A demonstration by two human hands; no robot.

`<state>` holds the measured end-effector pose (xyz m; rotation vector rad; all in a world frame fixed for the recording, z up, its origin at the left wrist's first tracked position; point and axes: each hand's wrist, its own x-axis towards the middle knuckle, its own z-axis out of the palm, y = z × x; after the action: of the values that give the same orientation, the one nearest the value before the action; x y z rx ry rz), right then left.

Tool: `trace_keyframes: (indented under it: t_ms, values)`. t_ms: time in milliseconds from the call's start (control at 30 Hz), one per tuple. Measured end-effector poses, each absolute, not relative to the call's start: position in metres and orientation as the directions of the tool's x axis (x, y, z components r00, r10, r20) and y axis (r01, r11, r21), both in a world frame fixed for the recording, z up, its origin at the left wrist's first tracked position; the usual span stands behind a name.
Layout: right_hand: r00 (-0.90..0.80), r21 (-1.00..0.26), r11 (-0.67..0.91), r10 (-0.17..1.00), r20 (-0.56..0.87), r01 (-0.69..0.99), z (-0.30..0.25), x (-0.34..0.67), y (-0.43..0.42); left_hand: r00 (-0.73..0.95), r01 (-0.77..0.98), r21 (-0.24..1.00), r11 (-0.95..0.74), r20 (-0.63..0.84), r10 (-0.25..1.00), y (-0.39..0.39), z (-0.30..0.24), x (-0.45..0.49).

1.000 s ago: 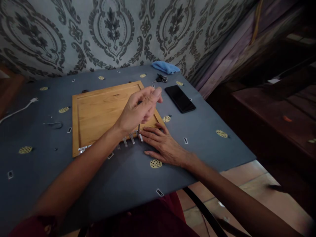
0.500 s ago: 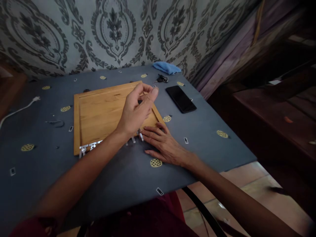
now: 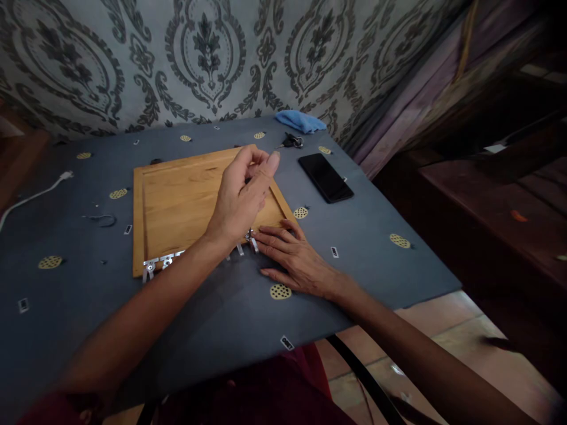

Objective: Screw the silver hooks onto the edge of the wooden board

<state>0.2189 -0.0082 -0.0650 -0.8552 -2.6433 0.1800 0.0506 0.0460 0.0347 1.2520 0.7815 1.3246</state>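
On the desk: one wooden panel, metal brackets along its near edge. My left hand curls above (contents hidden, cannot tell); my right hand lies spread, empty, across its corner.

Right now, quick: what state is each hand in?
Left hand: fingers curled above the wooden board; grip hidden, so can't tell.
Right hand: open, palm down, fingertips by a metal bracket at its near edge.

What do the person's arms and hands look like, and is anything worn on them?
The left hand and right hand are bare, with no glove, ring or watch visible. A dark red sleeve shows on the left arm; the right forearm is bare.
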Motion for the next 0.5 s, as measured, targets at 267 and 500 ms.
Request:
trace_keyframes:
  t_ms: [267,500]
  values:
    - [-0.757,-0.223,0.802,0.597,0.266,0.554,-0.062,0.219,-0.008,0.521,-0.264,0.964,0.021,0.124,0.844,0.054,0.044,0.046]
    - [-0.755,-0.216,0.805,0.593,0.281,0.552,-0.065,0.219,-0.008,0.214,-0.268,0.950,-0.159,0.220,0.952,0.051,0.036,0.048]
